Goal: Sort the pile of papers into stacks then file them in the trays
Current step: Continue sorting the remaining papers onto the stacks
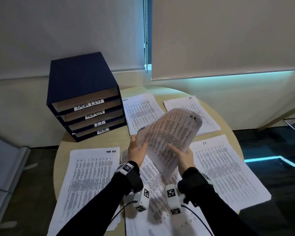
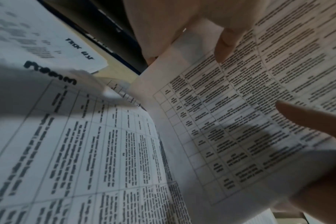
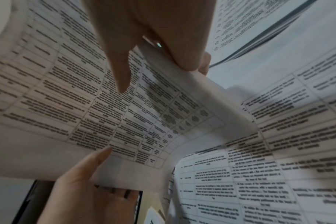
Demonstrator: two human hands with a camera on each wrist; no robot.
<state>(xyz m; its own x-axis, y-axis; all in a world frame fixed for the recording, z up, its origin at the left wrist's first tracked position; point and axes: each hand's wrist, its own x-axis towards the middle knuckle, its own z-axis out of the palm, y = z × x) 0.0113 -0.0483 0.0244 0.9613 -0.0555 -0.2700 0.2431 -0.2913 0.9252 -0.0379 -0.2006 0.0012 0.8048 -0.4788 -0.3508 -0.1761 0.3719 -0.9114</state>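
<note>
Both hands hold one printed sheet marked "H.R." [image 1: 170, 133] raised and tilted above the round surface [image 1: 216, 116]. The left hand [image 1: 136, 150] grips the sheet's left edge, thumb on the printed face and fingers curled behind; the left wrist view shows the thumb [image 2: 228, 40] pressed against the text columns. The right hand [image 1: 182, 155] pinches the lower right edge, thumb [image 3: 121, 72] lying across the print and fingers closed behind the paper. The sheet bows between the two grips.

Beneath the hands lies the unsorted pile of papers [image 1: 158, 188], fanned across the near middle of the surface. Four sorted stacks surround it: the "TASK LIST" stack [image 1: 89, 183] at the near left, the "I.T." stack [image 1: 225, 171] at the near right, one stack [image 1: 140, 113] at the far middle just beside the trays, and one stack [image 1: 186, 104] at the far right, partly hidden by the held sheet.

The dark blue trays [image 1: 85, 99] stand at the far left edge, their four slots labelled, top to bottom, TASK LIST, ADMIN, I.T., H.R.
</note>
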